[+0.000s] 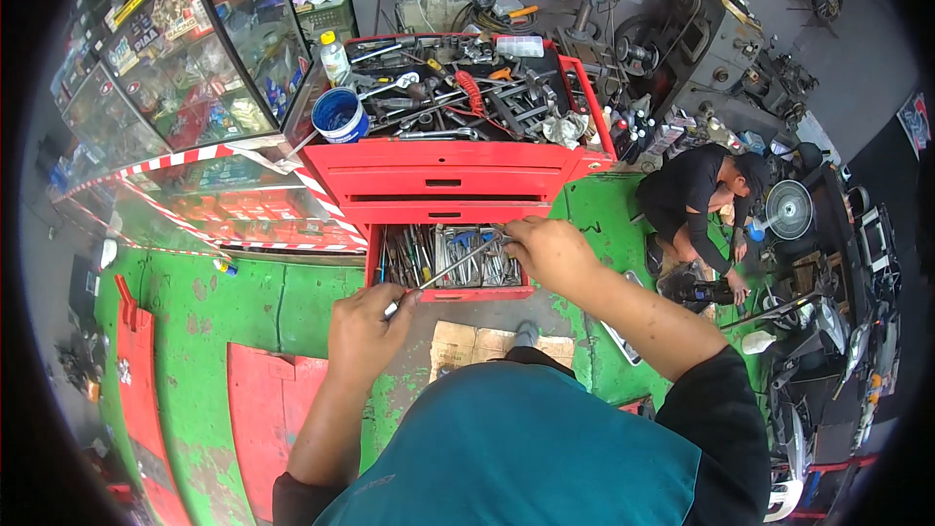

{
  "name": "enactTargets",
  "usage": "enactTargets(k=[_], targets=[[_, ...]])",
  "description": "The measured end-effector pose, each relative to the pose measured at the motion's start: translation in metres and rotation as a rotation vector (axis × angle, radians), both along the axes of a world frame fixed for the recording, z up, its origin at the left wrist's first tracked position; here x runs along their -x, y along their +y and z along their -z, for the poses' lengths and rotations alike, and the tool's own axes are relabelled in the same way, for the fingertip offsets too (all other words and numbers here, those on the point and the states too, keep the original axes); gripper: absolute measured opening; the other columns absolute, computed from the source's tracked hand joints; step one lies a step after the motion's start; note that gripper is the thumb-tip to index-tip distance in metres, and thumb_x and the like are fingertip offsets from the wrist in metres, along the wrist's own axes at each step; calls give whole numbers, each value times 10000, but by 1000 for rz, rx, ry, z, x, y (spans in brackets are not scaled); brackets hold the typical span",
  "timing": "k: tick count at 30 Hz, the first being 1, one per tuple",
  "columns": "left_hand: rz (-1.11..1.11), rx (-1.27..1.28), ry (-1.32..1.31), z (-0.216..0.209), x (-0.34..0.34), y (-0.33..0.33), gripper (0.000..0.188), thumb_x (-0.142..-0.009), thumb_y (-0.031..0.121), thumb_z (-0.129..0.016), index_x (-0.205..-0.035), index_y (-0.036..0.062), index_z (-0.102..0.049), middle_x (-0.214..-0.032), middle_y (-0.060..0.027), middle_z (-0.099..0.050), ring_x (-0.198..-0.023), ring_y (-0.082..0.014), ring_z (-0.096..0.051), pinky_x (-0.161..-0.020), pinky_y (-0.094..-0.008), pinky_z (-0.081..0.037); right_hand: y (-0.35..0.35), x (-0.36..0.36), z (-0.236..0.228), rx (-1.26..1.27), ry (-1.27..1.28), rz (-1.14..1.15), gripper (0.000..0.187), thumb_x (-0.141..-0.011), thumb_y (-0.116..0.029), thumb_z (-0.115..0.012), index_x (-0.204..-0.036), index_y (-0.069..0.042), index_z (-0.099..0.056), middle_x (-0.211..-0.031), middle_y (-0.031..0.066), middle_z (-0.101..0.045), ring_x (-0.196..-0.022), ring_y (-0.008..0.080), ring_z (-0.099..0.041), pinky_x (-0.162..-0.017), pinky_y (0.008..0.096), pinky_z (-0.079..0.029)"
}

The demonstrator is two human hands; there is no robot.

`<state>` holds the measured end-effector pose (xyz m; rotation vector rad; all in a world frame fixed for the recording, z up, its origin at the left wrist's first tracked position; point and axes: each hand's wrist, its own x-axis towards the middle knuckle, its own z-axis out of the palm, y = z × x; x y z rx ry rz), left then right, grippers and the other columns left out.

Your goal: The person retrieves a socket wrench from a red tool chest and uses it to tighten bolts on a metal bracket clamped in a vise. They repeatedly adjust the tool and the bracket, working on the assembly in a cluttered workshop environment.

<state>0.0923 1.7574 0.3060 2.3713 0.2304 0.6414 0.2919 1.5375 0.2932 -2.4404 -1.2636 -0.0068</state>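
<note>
A long, thin metal rod-shaped tool [458,265] slants above the open drawer, and its exact kind cannot be made out. My left hand [372,327] is closed around its near end, where a whitish tip pokes out between the fingers. At the far end, the fingers of my right hand [547,248] pinch the tool. Below lies the red drawer [477,294], pulled out from the tool cabinet [443,161]. Long-handled tools [404,251] fill its left side, and several metal wrenches [466,251] lie on its right side, partly covered by the rod.
Loose tools, a blue-and-white bucket [341,115] and a bottle [334,60] crowd the cabinet top. Glass display cases [185,78] stand at the left. Red panels [278,409] lie on the green floor. A person [696,195] crouches at the right near a fan [789,208].
</note>
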Motion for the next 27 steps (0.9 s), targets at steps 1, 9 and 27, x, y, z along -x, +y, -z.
enactTargets(k=[1, 9, 27], targets=[[-3, 9, -1, 0, -2, 0, 157, -867, 105, -762, -823, -29, -693, -668, -144, -647, -562, -250, -613, -540, -352, -459, -3, 0, 3, -37, 4, 8, 248, -883, -174, -683, -1045, 15, -678, -904, 173, -694, -811, 367, -682, -712, 467, -548], [-29, 3, -130, 14, -19, -18, 155, -872, 79, -768, -796, -15, -670, -662, -89, -648, -548, -212, -622, -502, -332, -464, -36, -25, 14, -482, 902, 26, 402, -994, -103, -628, -1375, 21, -590, -1022, 88, -713, -767, 145, -577, -716, 304, -499], [449, 1093, 822, 10, -184, -41, 225, -954, 146, -702, -788, 7, -640, -610, 29, -485, -496, -59, -377, -448, -259, -277, -187, -130, -43, -140, -198, -626, 159, -741, -148, -674, -878, -99, -738, -869, 30, -664, -944, 234, -635, -879, 393, -528]])
